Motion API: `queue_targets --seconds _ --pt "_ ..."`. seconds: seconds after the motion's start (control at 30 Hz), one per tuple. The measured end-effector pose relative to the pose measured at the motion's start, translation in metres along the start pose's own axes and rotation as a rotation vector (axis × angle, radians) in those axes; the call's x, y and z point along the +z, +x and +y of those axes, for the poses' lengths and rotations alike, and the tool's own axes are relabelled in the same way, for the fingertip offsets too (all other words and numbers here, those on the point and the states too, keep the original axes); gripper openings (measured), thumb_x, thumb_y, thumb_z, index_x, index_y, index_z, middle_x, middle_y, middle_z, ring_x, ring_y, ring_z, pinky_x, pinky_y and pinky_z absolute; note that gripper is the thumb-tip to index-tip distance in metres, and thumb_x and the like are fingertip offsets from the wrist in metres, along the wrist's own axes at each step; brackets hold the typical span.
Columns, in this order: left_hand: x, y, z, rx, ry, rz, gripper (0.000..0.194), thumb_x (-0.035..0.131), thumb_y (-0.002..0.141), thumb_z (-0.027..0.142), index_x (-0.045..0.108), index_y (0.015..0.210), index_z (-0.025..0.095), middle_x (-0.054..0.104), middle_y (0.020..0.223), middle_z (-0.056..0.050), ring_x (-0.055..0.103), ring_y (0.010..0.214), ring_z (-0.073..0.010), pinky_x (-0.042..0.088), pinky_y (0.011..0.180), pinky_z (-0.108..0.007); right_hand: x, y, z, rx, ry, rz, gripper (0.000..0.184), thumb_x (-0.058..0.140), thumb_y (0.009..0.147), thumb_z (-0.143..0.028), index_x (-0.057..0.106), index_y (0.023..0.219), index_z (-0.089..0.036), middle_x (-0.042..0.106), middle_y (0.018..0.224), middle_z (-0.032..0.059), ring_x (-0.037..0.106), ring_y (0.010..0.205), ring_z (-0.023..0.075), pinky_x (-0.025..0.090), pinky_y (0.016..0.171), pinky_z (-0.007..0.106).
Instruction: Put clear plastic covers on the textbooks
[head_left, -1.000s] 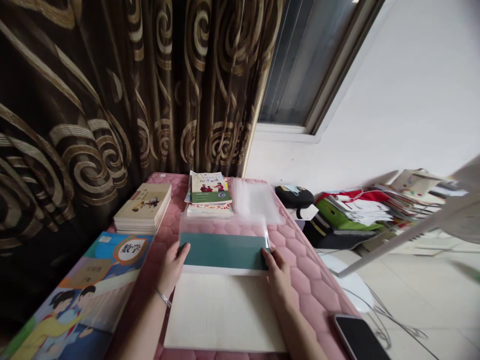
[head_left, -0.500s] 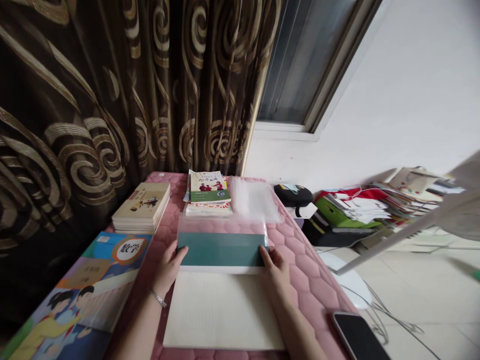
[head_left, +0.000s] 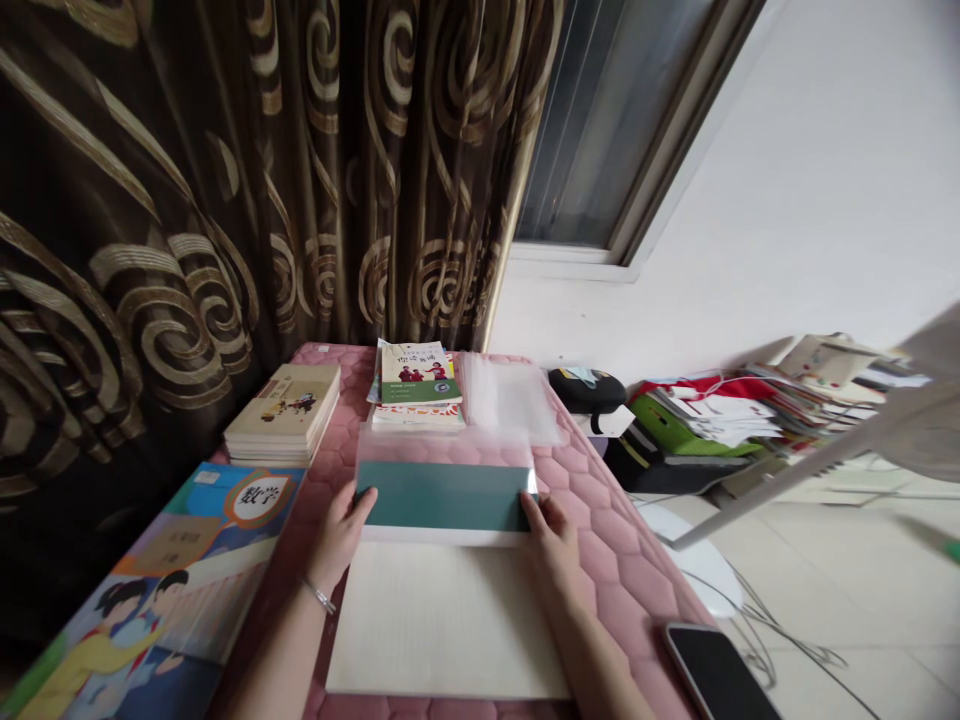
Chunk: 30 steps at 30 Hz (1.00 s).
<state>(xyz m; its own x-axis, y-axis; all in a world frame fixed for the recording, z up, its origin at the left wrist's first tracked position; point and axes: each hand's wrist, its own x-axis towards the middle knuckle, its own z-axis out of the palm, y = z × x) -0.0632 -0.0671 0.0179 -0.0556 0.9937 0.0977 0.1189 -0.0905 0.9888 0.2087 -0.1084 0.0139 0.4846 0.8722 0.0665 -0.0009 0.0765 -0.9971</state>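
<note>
An open book (head_left: pixel 447 620) lies with its cream pages facing me on the pink quilted table (head_left: pixel 600 540). Its dark green cover flap (head_left: pixel 444 497) is partly inside a clear plastic book sleeve (head_left: pixel 442 447). My left hand (head_left: pixel 341 535) pinches the left edge of the sleeve and cover, a thin bracelet on its wrist. At the right edge, my right hand (head_left: pixel 551 535) grips the sleeve and cover in the same way, fingers closed on them.
A large illustrated textbook (head_left: pixel 150 590) lies at the left, a stack of beige books (head_left: pixel 285 412) behind it. A green-covered book pile (head_left: pixel 418 388) and loose clear sleeves (head_left: pixel 510 398) sit further back. A phone (head_left: pixel 716 675) rests at the right corner. Patterned curtain (head_left: pixel 225 170) behind.
The green cover has slid slightly further into the clear sleeve; both hands stay at its edges, barely shifted.
</note>
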Motion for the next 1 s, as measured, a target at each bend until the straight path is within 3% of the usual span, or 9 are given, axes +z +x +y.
queue_targets --seconds 0.13,0.4,0.53,0.73,1.0 --pt "-0.003 -0.001 -0.001 -0.030 -0.026 -0.016 0.042 0.061 0.073 0.043 0.064 0.107 0.017 0.069 0.110 -0.008 0.060 0.107 -0.0261 0.045 0.094 -0.037 0.001 0.002 0.006 -0.014 -0.005 0.002 0.039 0.062 0.073 -0.057 0.059 0.074 -0.018 0.056 0.067 -0.0006 0.048 0.066 0.0163 0.038 0.058 0.026" --pt "-0.001 0.000 -0.004 -0.036 -0.064 -0.004 0.045 0.065 0.069 0.045 0.065 0.103 0.015 0.070 0.107 -0.010 0.062 0.104 -0.0273 0.046 0.094 -0.039 0.001 -0.005 -0.014 0.035 -0.028 0.005 0.040 0.063 0.070 -0.057 0.065 0.083 -0.019 0.063 0.073 0.0006 0.053 0.072 0.0195 0.041 0.062 0.027" --pt "0.000 0.000 -0.005 -0.033 -0.066 0.006 0.044 0.064 0.070 0.044 0.065 0.104 0.015 0.070 0.109 -0.010 0.061 0.105 -0.0267 0.045 0.095 -0.038 -0.001 -0.004 -0.009 -0.006 -0.020 0.017 0.037 0.061 0.071 -0.053 0.066 0.088 -0.020 0.065 0.079 0.0006 0.055 0.077 0.0203 0.041 0.062 0.026" --pt "0.000 0.000 -0.002 -0.022 -0.070 -0.009 0.045 0.063 0.072 0.042 0.065 0.107 0.015 0.069 0.111 -0.010 0.061 0.106 -0.0260 0.044 0.096 -0.038 -0.001 -0.002 -0.003 0.000 0.031 0.002 0.029 0.064 0.071 -0.048 0.062 0.078 -0.020 0.059 0.068 -0.0015 0.052 0.070 0.0180 0.039 0.059 0.025" --pt "0.001 -0.002 0.003 -0.003 -0.068 -0.035 0.045 0.062 0.073 0.045 0.065 0.106 0.014 0.069 0.110 -0.010 0.061 0.106 -0.0260 0.045 0.094 -0.036 0.002 -0.005 -0.012 0.015 0.011 -0.002 0.033 0.064 0.070 -0.053 0.057 0.070 -0.021 0.057 0.064 -0.0017 0.050 0.065 0.0172 0.038 0.056 0.025"
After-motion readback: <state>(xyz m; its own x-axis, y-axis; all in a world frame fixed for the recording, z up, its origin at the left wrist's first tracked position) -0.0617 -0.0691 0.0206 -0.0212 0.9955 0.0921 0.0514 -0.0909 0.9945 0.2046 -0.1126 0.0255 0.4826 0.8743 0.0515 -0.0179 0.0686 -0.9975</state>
